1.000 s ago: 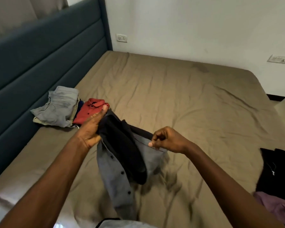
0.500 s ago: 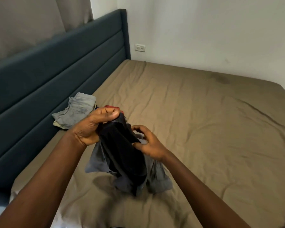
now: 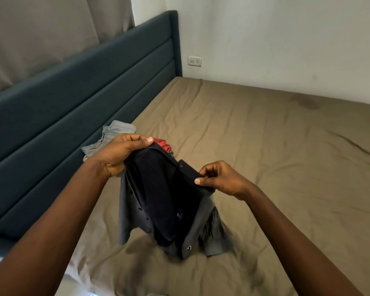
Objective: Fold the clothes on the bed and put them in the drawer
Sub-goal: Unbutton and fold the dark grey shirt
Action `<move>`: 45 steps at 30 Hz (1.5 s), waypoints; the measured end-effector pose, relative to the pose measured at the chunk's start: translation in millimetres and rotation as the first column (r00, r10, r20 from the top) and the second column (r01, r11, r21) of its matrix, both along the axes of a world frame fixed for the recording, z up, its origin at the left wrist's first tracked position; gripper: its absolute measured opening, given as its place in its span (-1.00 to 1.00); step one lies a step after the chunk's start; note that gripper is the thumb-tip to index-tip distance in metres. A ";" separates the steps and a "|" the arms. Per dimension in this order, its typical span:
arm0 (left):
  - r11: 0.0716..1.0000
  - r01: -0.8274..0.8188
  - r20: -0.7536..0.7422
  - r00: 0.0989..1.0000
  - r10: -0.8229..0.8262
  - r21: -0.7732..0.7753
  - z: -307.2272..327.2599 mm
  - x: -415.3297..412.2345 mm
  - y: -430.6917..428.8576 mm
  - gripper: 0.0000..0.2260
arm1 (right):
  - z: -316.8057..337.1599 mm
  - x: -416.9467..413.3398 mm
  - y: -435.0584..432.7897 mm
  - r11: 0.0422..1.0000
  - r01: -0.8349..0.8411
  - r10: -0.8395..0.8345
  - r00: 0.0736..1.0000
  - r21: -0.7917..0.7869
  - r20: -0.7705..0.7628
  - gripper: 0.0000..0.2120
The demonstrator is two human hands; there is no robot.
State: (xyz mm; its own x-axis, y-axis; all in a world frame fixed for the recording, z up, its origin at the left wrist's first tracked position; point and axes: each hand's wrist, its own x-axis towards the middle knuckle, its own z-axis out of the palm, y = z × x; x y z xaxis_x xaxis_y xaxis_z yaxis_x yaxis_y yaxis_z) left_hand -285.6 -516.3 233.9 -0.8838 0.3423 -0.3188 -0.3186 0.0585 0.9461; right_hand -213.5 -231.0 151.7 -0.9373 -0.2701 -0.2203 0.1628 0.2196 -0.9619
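Left hand [image 3: 120, 155] and right hand [image 3: 219, 179] pinching limp dark buttoned shirt [image 3: 165, 201], above creased tan bedsheet [image 3: 265, 146]

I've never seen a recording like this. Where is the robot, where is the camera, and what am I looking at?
There is no robot here: these are a person's two bare hands. The single picture comes from a wide-angle camera worn on the person's head, looking forward and down, so both arms reach in from the bottom edge. The left hand grips one side of a dark button shirt near its top. The right hand pinches the other side, so the shirt hangs open between them over the bed, which has a brown sheet. Farther back, by the blue headboard, lie a folded grey garment and a red garment, both partly hidden behind the left hand. No drawer is in view.
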 end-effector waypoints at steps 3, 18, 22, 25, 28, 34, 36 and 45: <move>0.968 -0.168 -0.154 0.978 0.140 -0.186 -39.1 -10.6 14.1 -0.86 | -24.6 6.0 5.5 0.917 0.056 -0.036 0.998 0.394 -0.058 -0.80; 0.919 -0.315 -0.137 0.947 0.289 -0.236 -123.1 12.1 40.5 -0.89 | -92.0 97.5 -59.7 0.952 0.262 -0.189 0.911 -0.160 0.367 -0.82; 0.972 0.002 0.034 0.999 0.006 -0.236 -119.8 39.7 38.4 -0.83 | -92.5 94.8 -72.4 0.781 0.570 -0.418 0.781 -0.257 0.464 -0.85; 0.962 0.075 0.025 0.997 -0.071 -0.263 -128.5 73.5 43.3 -0.84 | -88.2 96.2 -75.2 0.677 0.685 -0.484 0.691 -0.271 0.537 -0.89; 0.969 0.079 0.026 0.997 -0.075 -0.236 -139.6 101.4 49.6 -0.86 | -85.2 99.7 -77.2 0.629 0.722 -0.502 0.660 -0.287 0.559 -0.86; 0.989 -0.079 0.046 0.995 0.086 -0.123 -146.7 134.0 63.0 -0.88 | -89.2 110.6 -83.4 0.637 0.747 -0.598 0.634 -0.191 0.490 -0.94; 0.989 -0.102 0.028 0.994 0.106 -0.105 -145.8 139.3 64.4 -0.90 | -93.1 112.4 -85.1 0.644 0.753 -0.636 0.627 -0.138 0.450 -0.94; 0.918 -0.118 -0.294 0.956 0.002 -0.379 -155.7 154.8 62.7 -0.79 | -97.1 117.2 -91.9 0.664 0.745 -0.653 0.621 -0.067 0.434 -0.92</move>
